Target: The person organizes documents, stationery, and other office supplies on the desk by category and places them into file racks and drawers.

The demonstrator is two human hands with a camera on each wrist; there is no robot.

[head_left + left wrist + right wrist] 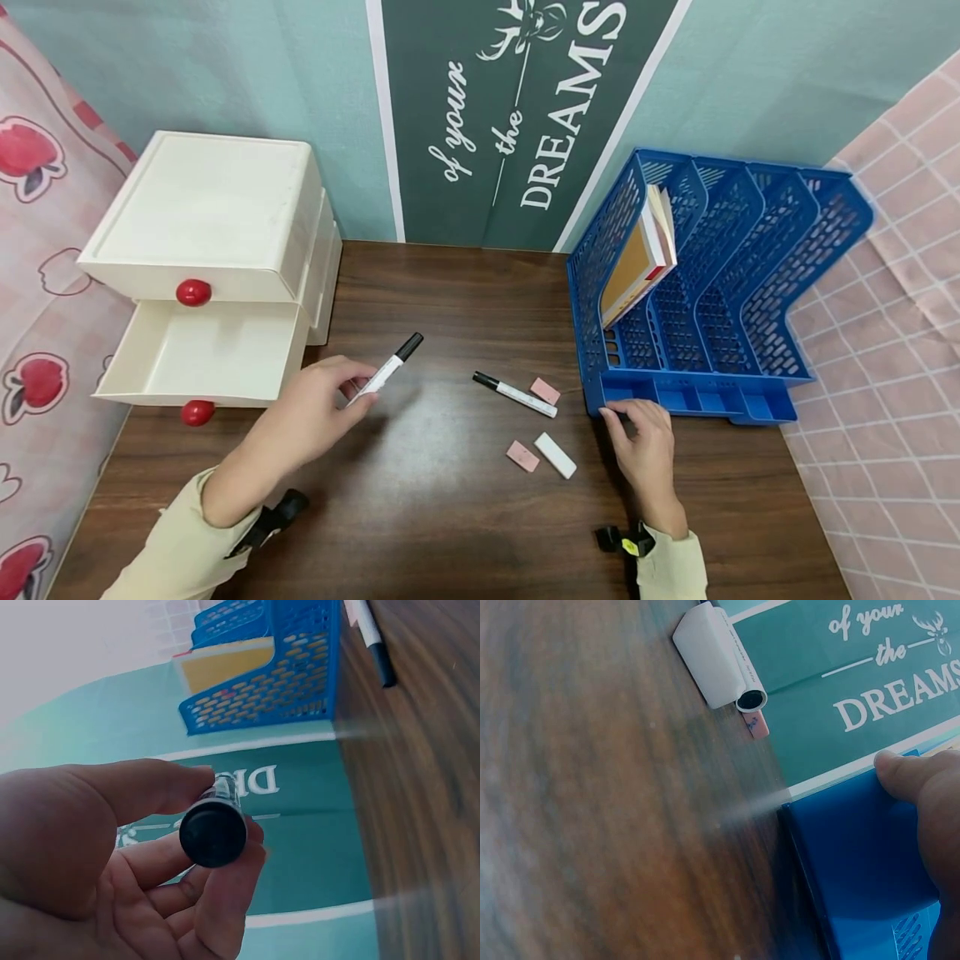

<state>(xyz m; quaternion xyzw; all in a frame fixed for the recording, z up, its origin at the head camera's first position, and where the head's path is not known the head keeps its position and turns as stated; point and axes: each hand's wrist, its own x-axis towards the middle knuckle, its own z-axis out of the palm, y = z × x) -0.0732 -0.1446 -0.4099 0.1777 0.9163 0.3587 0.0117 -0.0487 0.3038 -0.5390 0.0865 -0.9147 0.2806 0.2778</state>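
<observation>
A white marker with a black cap (390,367) is pinched between the thumb and fingers of my left hand (318,408), held above the table in front of the white drawer unit. In the left wrist view one black end of the marker (214,834) faces the camera. At the near left corner of the blue file rack (671,385), my right hand (647,446) grips the front edge; its thumb (904,776) lies on that edge in the right wrist view, and the other fingers are hidden there. A second marker (517,395) lies on the table between the hands.
Near the second marker lie a white eraser (555,456) and two pink erasers, one nearer (522,457) and one farther (545,391). The white drawer unit (202,200) has its lower drawer (217,350) pulled out. A book (637,258) leans in the rack's leftmost slot.
</observation>
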